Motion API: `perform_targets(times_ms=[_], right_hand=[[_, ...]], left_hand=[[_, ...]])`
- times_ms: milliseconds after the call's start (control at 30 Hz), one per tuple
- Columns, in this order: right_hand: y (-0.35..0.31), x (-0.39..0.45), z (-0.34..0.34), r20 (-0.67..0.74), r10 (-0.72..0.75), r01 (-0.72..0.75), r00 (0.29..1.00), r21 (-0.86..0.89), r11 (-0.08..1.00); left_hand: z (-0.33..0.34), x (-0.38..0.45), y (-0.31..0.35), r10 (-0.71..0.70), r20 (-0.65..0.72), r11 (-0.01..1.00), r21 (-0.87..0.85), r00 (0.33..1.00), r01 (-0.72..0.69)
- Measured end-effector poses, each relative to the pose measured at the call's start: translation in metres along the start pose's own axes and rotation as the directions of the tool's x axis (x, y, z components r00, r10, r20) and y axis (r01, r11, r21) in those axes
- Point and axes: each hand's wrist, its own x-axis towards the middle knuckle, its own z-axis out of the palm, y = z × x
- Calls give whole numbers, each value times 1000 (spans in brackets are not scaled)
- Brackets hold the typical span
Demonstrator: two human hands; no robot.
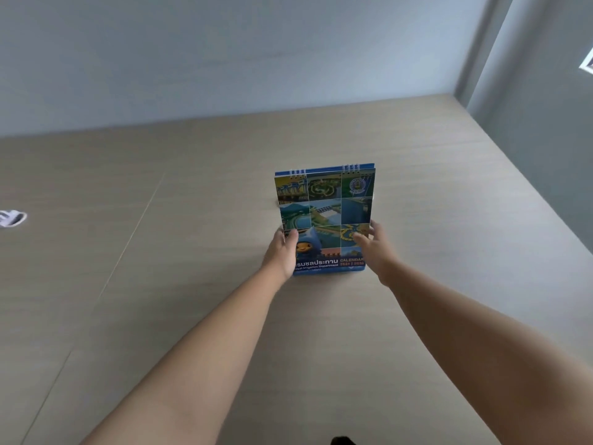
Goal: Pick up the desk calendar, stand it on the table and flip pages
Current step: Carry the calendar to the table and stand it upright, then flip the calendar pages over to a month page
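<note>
The desk calendar (324, 216) stands upright on the light wooden table (192, 252), its colourful photo cover facing me and its white spiral binding along the top. My left hand (282, 252) grips its lower left edge, thumb on the cover. My right hand (373, 248) is at the lower right edge with the fingers spread against the cover; the fingers look blurred.
A small white and dark object (11, 218) lies at the far left of the table. A pale wall (224, 59) runs behind the table, and a grey wall (545, 123) closes the right side.
</note>
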Motion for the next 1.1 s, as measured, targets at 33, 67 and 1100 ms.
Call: perform_targets(times_ms=[33, 67, 1100], right_hand=[[9, -1, 0, 8, -5, 5, 1000, 7, 1000], [16, -1, 2, 18, -7, 7, 1000, -21, 1000], [32, -49, -7, 61, -87, 92, 994, -93, 991]], left_hand=[[6, -5, -8, 36, -14, 999, -18, 999, -37], [10, -11, -14, 56, -25, 998, -28, 998, -56], [13, -73, -18, 19, -90, 941, -334, 996, -49]])
